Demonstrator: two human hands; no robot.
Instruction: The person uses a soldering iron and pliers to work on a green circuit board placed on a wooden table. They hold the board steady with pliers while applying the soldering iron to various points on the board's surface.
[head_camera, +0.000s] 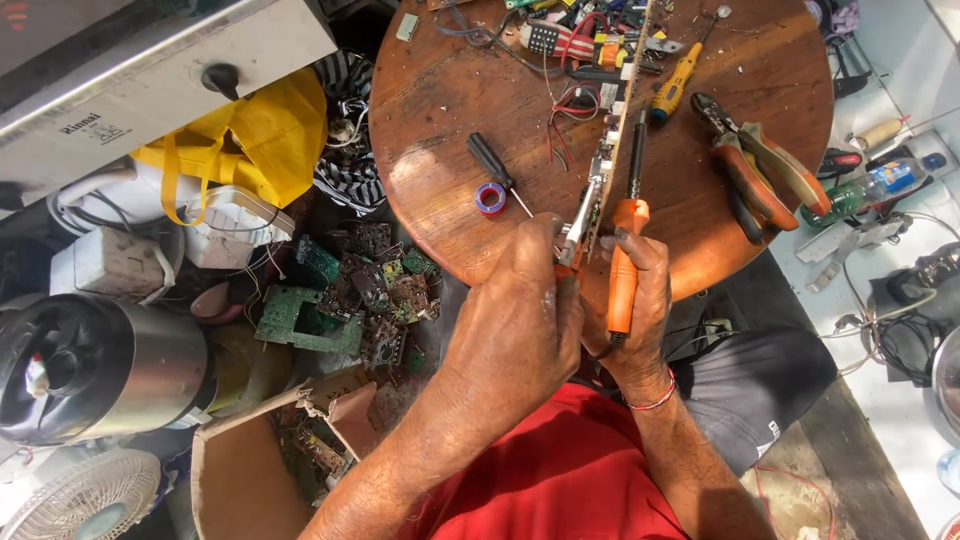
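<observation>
Right hand (640, 300) gripping orange soldering iron (624, 270), tip touching circuit board (608, 150) standing on edge at near rim of round wooden table (440, 90); left hand (520, 320) pinching metal tool (578, 225) against board.

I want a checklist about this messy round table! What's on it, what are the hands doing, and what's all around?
Surface: round wooden table, worn and scratched.
Job's things: long circuit board standing on edge; orange soldering iron beside it.
Clutter: black screwdriver, blue tape roll, yellow screwdriver, orange pliers.
Grippers: left hand grips the board's near end with a small tool; right hand grips the soldering iron.
Cables: red and black wires tangled at the table's far side.
Surroundings: heap of green circuit boards, cardboard box, yellow bag, white fan, water bottle.
</observation>
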